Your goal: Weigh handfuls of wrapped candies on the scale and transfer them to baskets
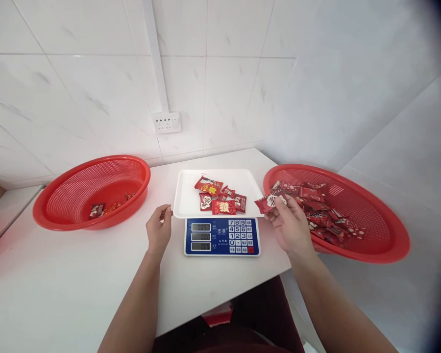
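Right hand [289, 226] raised between scale [222, 236] and right basket [367, 247], fingers pinched on a red sweet [267, 203]. Sweet held in the air just off the right edge of the white tray [185, 198], over the near rim of the right basket; not touching tray or basket.

Left hand [159, 229] resting on table [59, 289] just beside the tray's near-left corner, fingers loosely curled, thumb meeting fingertips; cannot tell whether anything small is held or whether the tray edge is touched.

On the tray: pile [220, 198] of red wrapped sweets, clustered at centre, several overlapping. Scale below the tray with blue front panel, three displays lit, keypad to their right; digits too small to read with certainty.

Right basket well filled with red sweets [323, 211], heaped toward its left side. Left basket [73, 223] well apart on the far left, holding a few sweets [108, 208] at its bottom.

Socket [166, 122] on tiled wall behind.
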A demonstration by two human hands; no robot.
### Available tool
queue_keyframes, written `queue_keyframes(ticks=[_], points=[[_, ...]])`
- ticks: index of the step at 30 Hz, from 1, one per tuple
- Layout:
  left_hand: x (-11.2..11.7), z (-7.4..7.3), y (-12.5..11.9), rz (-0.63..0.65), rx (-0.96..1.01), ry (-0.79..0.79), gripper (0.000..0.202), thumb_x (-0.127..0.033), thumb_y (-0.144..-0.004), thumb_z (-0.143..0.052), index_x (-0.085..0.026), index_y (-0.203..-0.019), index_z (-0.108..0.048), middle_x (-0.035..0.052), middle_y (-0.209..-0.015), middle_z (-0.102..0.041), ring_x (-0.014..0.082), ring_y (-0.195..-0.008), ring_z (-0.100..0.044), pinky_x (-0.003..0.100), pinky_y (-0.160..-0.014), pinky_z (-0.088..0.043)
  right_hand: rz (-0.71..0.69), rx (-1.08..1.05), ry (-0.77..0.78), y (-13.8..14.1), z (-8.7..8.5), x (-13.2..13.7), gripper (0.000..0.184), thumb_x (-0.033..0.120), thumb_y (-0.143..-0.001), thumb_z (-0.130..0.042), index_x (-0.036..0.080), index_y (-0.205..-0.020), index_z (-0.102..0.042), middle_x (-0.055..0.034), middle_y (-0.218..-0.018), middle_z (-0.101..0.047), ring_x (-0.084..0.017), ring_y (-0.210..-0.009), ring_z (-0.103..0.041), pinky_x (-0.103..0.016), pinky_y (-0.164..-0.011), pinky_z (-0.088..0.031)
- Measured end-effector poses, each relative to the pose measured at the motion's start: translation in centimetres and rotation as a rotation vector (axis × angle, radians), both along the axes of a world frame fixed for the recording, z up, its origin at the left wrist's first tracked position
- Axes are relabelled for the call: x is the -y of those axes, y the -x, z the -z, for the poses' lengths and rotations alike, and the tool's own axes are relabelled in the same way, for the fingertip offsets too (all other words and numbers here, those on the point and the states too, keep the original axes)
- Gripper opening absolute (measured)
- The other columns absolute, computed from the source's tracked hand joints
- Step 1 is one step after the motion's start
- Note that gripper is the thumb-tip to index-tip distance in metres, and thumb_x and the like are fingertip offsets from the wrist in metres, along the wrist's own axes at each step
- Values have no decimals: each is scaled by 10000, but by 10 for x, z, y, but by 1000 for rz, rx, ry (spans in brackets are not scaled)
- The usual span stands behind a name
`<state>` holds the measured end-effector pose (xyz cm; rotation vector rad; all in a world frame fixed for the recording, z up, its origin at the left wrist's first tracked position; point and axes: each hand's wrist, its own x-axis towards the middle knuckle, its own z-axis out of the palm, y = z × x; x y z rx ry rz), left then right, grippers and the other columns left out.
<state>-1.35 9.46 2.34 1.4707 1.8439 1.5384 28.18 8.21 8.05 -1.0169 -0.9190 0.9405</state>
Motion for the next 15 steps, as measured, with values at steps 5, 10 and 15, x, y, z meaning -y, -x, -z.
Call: queue_keyframes(ticks=[5, 10, 15], points=[[1, -3, 0, -10, -7, 1, 278, -404, -825, -477, -200, -940, -628, 30, -823, -678, 155, -780, -632, 284, -754, -499, -18, 11, 2, 3, 0, 3, 294, 498, -726, -676, 253, -814, -540, 57, -633, -504, -78, -506, -441, -192, -451, -389], [1, -4, 0, -12, -9, 3, 282, -409, -826, -474, -199, -937, -626, 36, -828, -677, 163, -782, -637, 298, -754, -504, -12, 75, -38, 5, 3, 6, 284, 505, -745, -660, 255, -839, -563, 58, -604, -484, -83, -487, -415, -198, -436, -371], [1, -3, 0, -13, -1, 1, 278, -407, -825, -474, -203, -940, -625, 32, -825, -678, 160, -782, -640, 293, -755, -505, -10, 87, -51, 3, 8, 6, 259, 480, -764, -652, 244, -791, -550, 57, -606, -490, -86, -496, -427, -210, -458, -385]])
